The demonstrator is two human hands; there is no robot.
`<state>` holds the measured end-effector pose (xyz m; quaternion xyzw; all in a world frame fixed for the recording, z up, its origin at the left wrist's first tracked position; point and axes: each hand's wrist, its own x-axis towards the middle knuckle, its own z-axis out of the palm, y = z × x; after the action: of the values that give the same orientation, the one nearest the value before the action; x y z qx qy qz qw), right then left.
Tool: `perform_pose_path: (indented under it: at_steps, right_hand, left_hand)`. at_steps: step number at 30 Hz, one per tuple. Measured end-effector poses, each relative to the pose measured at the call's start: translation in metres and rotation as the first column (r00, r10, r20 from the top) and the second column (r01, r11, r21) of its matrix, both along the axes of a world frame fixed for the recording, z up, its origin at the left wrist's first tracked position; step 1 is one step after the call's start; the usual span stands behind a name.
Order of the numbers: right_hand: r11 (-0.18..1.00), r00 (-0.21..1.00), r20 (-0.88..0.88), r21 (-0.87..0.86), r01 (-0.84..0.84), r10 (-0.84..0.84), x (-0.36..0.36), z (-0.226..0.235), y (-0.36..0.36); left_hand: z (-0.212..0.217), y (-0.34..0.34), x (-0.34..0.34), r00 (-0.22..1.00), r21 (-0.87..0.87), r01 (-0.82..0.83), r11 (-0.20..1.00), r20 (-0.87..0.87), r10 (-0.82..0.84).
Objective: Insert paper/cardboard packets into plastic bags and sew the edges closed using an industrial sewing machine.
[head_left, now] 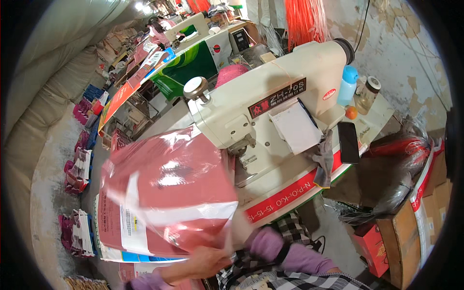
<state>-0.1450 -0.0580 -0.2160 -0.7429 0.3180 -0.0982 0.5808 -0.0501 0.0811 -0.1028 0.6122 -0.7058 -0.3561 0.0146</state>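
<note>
A glossy dark-red plastic sack (pixel 188 193) with white bands spreads out to the left of a cream industrial sewing machine (pixel 232 108). Its far right edge lies close by the machine's needle area, and part of the sack is smeared by motion. My left hand (pixel 210 262) is closed at the sack's near edge, fingers curled against the plastic. Just above it, by the sack's near right corner, is my right hand (pixel 239 229), too blurred to show its fingers. Under the red sack, edges of more printed sacks (pixel 121 256) stick out.
On the machine table are a paper pad (pixel 295 126), a black phone (pixel 348 142), a blue bottle (pixel 348 86), a glass jar (pixel 369 94) and an orange fruit (pixel 351 112). Cardboard boxes (pixel 403 246) stand at right. Folded bundles (pixel 77 232) line the left wall. A person (pixel 158 31) sits far off.
</note>
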Motion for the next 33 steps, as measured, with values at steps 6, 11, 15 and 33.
perform_pose_path:
  at_steps: [6,11,15,33]
  right_hand:
    - [0.225,0.799,0.285,0.955,-0.192,-0.53,-0.06,-0.026,-0.002]
    - [0.7,0.711,0.518,0.712,-0.052,-0.475,-0.056,0.007,-0.001]
    - [0.905,0.75,0.517,0.321,0.278,-0.414,-0.072,-0.023,0.056]
    - [0.863,0.933,-0.278,-0.502,0.061,-0.228,-0.058,0.019,-0.031]
  left_hand:
    - [0.003,0.004,-0.022,0.422,0.585,-0.435,0.685,-0.54,0.728]
    - [0.043,-0.071,-0.032,0.998,-0.046,0.058,0.997,-0.001,-0.058]
    - [0.024,-0.116,-0.06,0.845,-0.435,0.525,0.731,0.166,-0.508]
    - [0.051,-0.177,0.064,0.935,0.23,-0.047,0.972,-0.333,0.124]
